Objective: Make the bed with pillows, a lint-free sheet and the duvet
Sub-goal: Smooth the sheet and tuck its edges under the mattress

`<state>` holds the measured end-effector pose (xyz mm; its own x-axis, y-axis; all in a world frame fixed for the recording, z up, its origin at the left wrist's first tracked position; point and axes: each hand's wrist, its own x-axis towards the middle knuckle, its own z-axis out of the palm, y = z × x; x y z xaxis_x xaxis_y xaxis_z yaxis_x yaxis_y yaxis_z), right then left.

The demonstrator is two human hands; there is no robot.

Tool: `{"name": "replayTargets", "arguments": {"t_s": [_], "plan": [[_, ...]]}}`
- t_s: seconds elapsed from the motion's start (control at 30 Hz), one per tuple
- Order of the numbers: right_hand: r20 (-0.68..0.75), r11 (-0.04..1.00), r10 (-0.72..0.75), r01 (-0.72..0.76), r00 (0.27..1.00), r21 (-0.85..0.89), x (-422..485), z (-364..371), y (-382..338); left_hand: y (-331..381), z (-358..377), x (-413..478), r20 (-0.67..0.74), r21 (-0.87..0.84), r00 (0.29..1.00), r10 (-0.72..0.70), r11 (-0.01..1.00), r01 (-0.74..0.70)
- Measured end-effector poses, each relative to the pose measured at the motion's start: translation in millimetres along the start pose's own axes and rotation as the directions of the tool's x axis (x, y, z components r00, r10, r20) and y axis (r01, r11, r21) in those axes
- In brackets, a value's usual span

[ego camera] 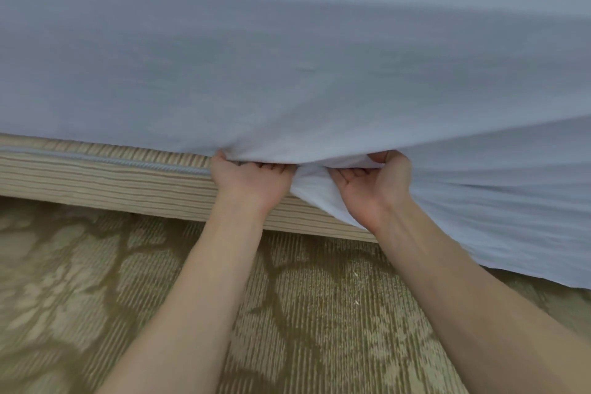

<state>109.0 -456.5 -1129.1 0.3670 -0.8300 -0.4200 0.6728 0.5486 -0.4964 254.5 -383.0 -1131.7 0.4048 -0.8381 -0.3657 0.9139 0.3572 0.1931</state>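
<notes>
A pale white sheet covers the top and side of the bed and fills the upper half of the view. Its lower edge is bunched at the bed's side. My left hand is palm up with its fingers curled under that edge, gripping the fabric. My right hand sits just to the right, also palm up, holding a fold of the same sheet. To the right the sheet hangs loose down to the floor. No pillows or duvet are in view.
The beige ribbed bed base with a zip line runs along the left below the sheet. A patterned tan and olive carpet lies under my forearms.
</notes>
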Motion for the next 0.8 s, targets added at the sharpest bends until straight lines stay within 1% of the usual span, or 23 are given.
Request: {"name": "replayTargets", "arguments": {"t_s": [0.1, 0.17, 0.27, 0.33, 0.4, 0.47, 0.5, 0.6, 0.73, 0.8], "plan": [[-0.059, 0.998, -0.043, 0.041, 0.997, -0.036, -3.2, 10.9, 3.3, -0.1, 1.8, -25.2, -0.116, 0.053, 0.993, 0.011, 0.999, -0.005], [-0.083, 0.995, -0.059, 0.051, 0.995, -0.089, -5.0, 14.0, 7.7, -5.5, 4.2, -38.3, -0.161, 0.088, 0.986, 0.049, 0.996, -0.035], [-0.137, 0.970, -0.039, 0.005, 0.990, -0.242, -6.1, 9.1, 10.1, -19.4, 8.5, -44.9, -0.181, 0.231, 0.977, 0.111, 0.971, -0.067], [-0.173, 0.937, -0.028, -0.034, 0.985, -0.346, -10.5, 1.9, 3.6, -31.1, 5.4, -39.0, -0.186, 0.358, 0.974, 0.127, 0.932, -0.053], [-0.169, 0.878, -0.033, -0.052, 0.985, -0.476, -15.5, -6.2, -5.4, -40.9, -0.3, -29.8, -0.188, 0.462, 0.975, 0.123, 0.886, -0.023], [-0.149, 0.775, -0.085, -0.029, 0.985, -0.632, -15.4, -15.4, -12.4, -46.7, -5.6, -19.7, -0.189, 0.524, 0.969, 0.161, 0.851, -0.039], [-0.141, 0.733, -0.116, -0.011, 0.983, -0.680, -14.0, -18.9, -14.8, -49.0, -8.0, -15.0, -0.194, 0.538, 0.962, 0.192, 0.841, -0.060], [-0.150, 0.672, -0.149, -0.011, 0.977, -0.741, -11.2, -23.3, -20.5, -56.3, -11.6, -9.1, -0.202, 0.588, 0.937, 0.284, 0.800, -0.116], [-0.130, 0.503, -0.258, 0.018, 0.957, -0.864, -6.8, -28.3, -17.5, -65.3, -16.0, -10.9, -0.166, 0.685, 0.903, 0.396, 0.705, -0.183], [-0.105, 0.452, -0.309, 0.049, 0.945, -0.891, -5.6, -28.0, -14.6, -65.9, -18.1, -12.7, -0.129, 0.744, 0.892, 0.433, 0.637, -0.202]]}}
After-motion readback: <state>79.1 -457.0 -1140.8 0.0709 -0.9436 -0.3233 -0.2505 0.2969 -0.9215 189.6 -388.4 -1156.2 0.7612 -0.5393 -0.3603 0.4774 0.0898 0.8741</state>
